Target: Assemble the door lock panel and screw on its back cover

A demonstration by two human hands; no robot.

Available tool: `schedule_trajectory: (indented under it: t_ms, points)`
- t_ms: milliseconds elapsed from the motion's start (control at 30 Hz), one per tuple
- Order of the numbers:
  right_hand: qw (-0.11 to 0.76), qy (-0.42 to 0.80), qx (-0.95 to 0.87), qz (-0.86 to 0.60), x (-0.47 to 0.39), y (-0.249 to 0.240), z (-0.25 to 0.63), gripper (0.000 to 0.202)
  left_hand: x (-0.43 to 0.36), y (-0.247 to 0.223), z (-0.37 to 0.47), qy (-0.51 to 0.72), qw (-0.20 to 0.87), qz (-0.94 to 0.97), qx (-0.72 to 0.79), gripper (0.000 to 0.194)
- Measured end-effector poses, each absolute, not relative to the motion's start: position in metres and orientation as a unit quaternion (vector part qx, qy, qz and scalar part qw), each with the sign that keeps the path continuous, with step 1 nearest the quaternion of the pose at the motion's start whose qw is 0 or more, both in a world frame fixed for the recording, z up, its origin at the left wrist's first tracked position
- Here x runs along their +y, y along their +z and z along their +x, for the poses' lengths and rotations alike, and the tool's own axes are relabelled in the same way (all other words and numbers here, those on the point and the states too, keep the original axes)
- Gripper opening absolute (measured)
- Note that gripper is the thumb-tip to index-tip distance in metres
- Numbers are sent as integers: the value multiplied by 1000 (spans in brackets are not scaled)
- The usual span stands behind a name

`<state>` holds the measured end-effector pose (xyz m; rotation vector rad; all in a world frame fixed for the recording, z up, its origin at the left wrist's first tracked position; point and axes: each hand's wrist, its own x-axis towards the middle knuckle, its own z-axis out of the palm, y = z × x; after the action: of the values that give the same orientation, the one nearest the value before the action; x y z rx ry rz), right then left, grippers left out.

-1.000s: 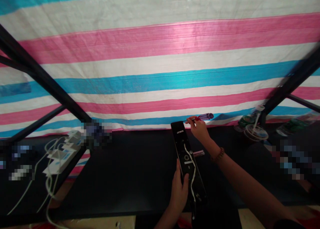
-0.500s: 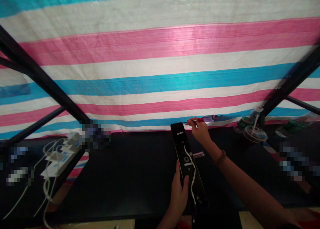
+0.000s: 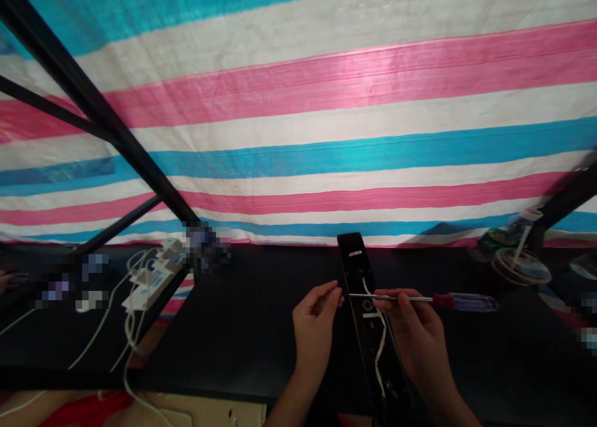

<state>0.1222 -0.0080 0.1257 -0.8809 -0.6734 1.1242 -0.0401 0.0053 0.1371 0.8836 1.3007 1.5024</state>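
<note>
Head view: holding the screwdriver point(image 3: 466, 302) in the right hand's point(image 3: 422, 343) closed grip, tip at the left hand's point(image 3: 313, 330) pinched fingertips, contents too small to tell, above the black panel point(image 3: 357, 266) stretching from near the desk's point(image 3: 233, 327) far edge towards its near edge, calling for a steady tip.

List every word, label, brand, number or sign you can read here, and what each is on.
Nothing is legible.
White label atop the black panel: too small.
Lower white label on it: no readable text.
Blue print on the white power strip: too blurred.
Green label on the plastic bottle: too blurred.
</note>
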Motion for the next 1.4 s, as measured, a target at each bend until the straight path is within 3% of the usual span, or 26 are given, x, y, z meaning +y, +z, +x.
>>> schedule_trajectory:
  t_ms: [400,767,1033,1400]
  points:
    - [721,464,-301,-418,-25,110,120,21,-8,120,-35,571,525,348,527,29]
    - [675,413,-387,-473,-42,99,132,21,-6,118,-47,525,590,377,484,26]
    - [629,330,-509,-486,-49,129,141,17,-12,106,-45,505,635,360,460,27]
    - [593,335,-527,-508,-57,115,158,18,-15,117,-46,481,648,352,473,26]
